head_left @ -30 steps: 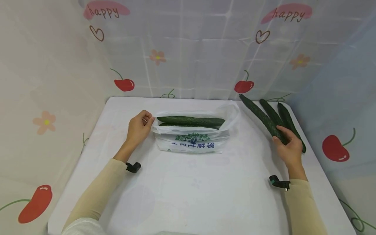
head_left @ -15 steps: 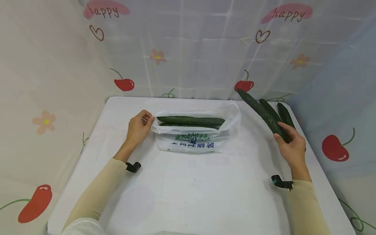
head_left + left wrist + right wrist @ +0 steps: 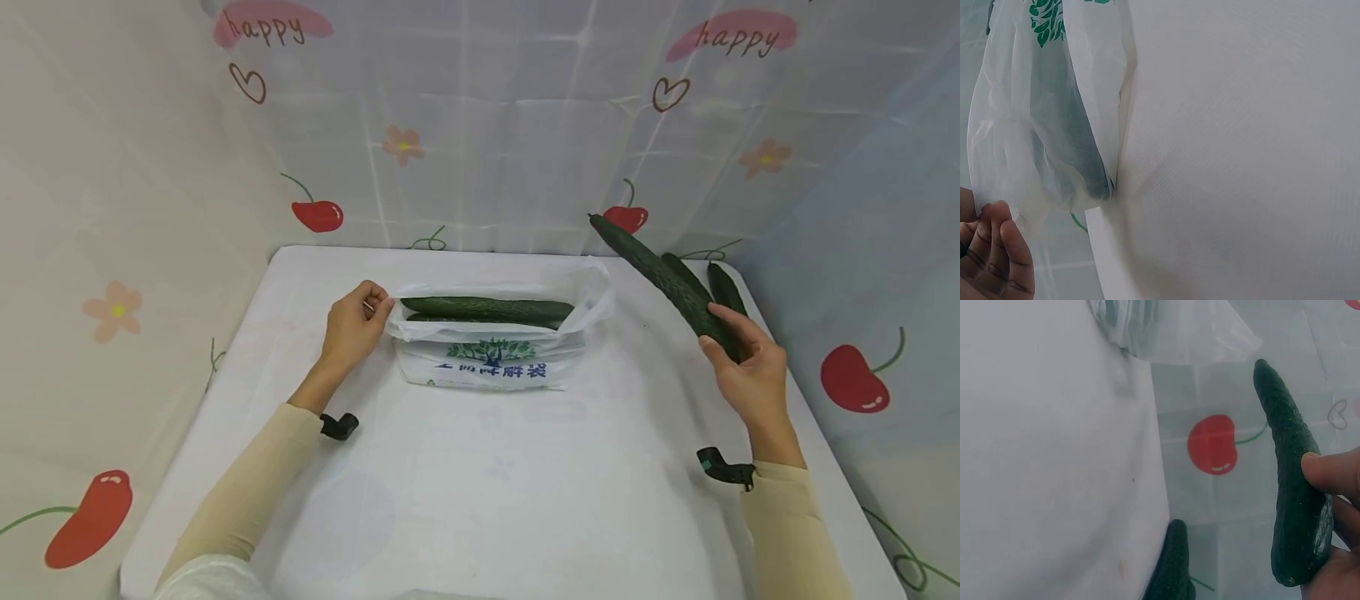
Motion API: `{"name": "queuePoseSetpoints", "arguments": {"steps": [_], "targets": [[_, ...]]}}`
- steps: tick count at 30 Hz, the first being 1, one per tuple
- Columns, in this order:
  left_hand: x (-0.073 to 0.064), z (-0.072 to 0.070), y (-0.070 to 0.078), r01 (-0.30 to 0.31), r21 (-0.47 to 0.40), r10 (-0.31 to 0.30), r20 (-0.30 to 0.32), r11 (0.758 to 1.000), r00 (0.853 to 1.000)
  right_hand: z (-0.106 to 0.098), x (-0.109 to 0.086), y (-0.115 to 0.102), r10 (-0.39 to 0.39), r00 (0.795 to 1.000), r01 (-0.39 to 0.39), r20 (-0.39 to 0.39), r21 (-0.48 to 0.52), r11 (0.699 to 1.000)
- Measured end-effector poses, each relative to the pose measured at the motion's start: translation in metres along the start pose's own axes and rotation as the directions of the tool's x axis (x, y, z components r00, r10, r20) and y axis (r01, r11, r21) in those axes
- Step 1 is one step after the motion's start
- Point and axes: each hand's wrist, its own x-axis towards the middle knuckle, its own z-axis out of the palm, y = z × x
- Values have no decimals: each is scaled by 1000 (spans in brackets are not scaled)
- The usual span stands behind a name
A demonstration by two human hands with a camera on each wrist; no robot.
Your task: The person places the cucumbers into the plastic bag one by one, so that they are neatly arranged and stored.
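A white plastic bag [image 3: 491,362] with a green tree print lies on the table, its mouth spread wide. Inside it two cucumbers [image 3: 487,309] show, one behind the other. My left hand [image 3: 356,329] pinches the bag's left rim between thumb and fingers, also seen in the left wrist view. At the right, my right hand [image 3: 750,367] grips a long dark green cucumber [image 3: 660,279] near its lower end; it is raised and slants up to the left. Behind it lie two more cucumbers [image 3: 724,287], partly hidden by the held one and the hand.
The white table [image 3: 480,492] has a back edge against a patterned curtain [image 3: 510,150]. Curtains also hang at both sides. A pale edge of something [image 3: 442,595] shows at the bottom of the head view, too little to identify.
My right hand has lifted one cucumber off the table beside the other two, its far tip rising up and left. The left hand and the bag have stayed in place.
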Motion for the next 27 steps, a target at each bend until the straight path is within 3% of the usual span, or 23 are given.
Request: {"name": "queuePoseSetpoints", "arguments": {"steps": [13, 20, 27], "targets": [[-1, 1, -2, -13, 3, 13, 1, 1000, 1000, 6, 1, -22, -122, 990, 115, 73, 96, 989], [0, 1, -3, -14, -2, 14, 2, 1000, 1000, 13, 6, -29, -221, 965, 200, 139, 149, 968], [1, 1, -3, -20, 2, 20, -2, 1000, 1000, 22, 9, -38, -254, 943, 220, 216, 171, 960]]}}
